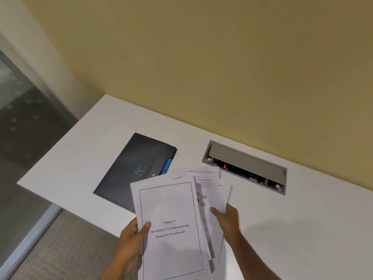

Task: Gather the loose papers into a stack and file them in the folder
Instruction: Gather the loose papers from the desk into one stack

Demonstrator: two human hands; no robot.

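Several papers [171, 225] sit fanned and uneven at lower centre, the left hand [133, 235] pinching their left edge, the right hand [226, 217] gripping the right sheets. Loose sheets could slip or crease while squaring. The folder [137, 168] lies shut, centre-left.

— What do we see of the person?
— Two bare hands, left hand [134, 232] and right hand [227, 220], with bare forearms running to the bottom edge
— Do we spot anything worn?
— We see no sleeve, ring or watch; short nails on the thumbs
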